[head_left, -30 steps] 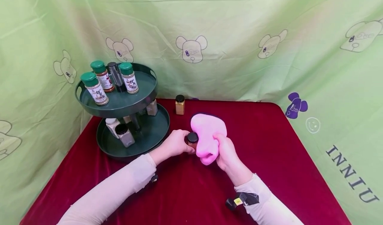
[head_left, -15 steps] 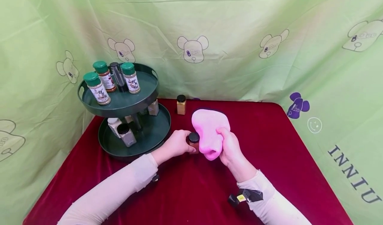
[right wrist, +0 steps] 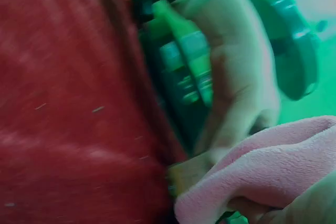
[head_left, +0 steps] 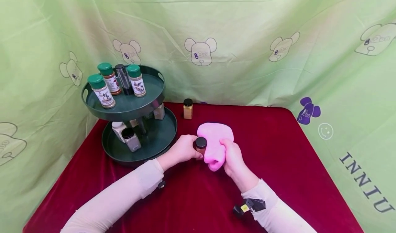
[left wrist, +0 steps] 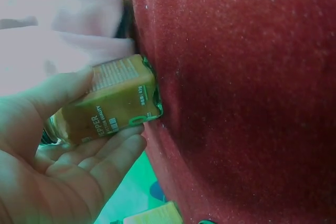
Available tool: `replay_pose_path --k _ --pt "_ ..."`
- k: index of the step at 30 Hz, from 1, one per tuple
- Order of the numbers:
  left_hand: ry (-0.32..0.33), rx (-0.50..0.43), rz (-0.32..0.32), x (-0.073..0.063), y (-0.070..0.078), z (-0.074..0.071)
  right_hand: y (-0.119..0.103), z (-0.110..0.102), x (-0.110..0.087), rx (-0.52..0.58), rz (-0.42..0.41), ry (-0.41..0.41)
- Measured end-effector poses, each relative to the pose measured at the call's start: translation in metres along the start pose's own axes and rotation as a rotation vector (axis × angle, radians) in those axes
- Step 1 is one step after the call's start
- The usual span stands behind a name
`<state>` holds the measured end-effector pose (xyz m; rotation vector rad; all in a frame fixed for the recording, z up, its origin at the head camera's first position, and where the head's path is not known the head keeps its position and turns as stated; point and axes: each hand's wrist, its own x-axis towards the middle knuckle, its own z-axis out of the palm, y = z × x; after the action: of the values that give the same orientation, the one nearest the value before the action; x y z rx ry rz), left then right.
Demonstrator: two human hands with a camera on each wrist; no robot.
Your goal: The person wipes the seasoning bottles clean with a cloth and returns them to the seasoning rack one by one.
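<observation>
Near the middle of the red table, my left hand grips a square spice jar with a black lid. In the left wrist view the jar lies between thumb and fingers, part of the word "PEPPER" readable on its side and its base close to the red cloth. My right hand holds a folded pink towel by its right side, right up against the jar. Seen from the right wrist, the fluffy towel covers part of the jar, and the left hand shows behind it.
A dark green two-tier round stand is at the left. Several green-capped and dark-capped bottles stand on its top tier, and more jars below. Another black-lidded jar stands near the table's back edge. Green printed fabric hangs behind.
My right hand and the pink towel moved up and right along the jar, then back down and left. The left hand keeps its grip on the jar in nearly the same spot.
</observation>
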<state>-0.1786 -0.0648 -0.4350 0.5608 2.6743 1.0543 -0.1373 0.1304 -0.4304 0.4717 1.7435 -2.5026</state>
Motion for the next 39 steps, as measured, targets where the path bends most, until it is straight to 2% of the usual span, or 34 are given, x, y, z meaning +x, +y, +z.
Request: replay_pose_path --k 6,10,18,22,31,36,39 --pt "0.007 0.019 -0.001 0.001 -0.001 0.001 -0.029 -0.008 -0.004 0.083 0.011 -0.104" --pt "-0.012 0.032 0.006 0.002 -0.004 0.002 -0.035 -0.018 0.0 0.087 0.016 -0.12" --pt "-0.127 -0.024 0.042 0.008 -0.009 -0.008 -0.04 -0.029 0.002 0.097 -0.028 -0.14" --pt "-0.152 -0.044 0.017 0.005 -0.006 -0.01 -0.042 -0.029 0.0 0.084 -0.042 -0.165" --pt "0.013 0.035 -0.087 -0.009 0.007 -0.003 -0.043 -0.034 0.0 0.074 -0.048 -0.164" --pt "0.054 0.021 -0.147 -0.013 0.012 0.002 -0.043 -0.034 -0.001 0.068 -0.052 -0.172" --pt "0.062 0.018 -0.153 -0.012 0.012 0.003 -0.043 -0.033 -0.002 0.068 -0.05 -0.176"
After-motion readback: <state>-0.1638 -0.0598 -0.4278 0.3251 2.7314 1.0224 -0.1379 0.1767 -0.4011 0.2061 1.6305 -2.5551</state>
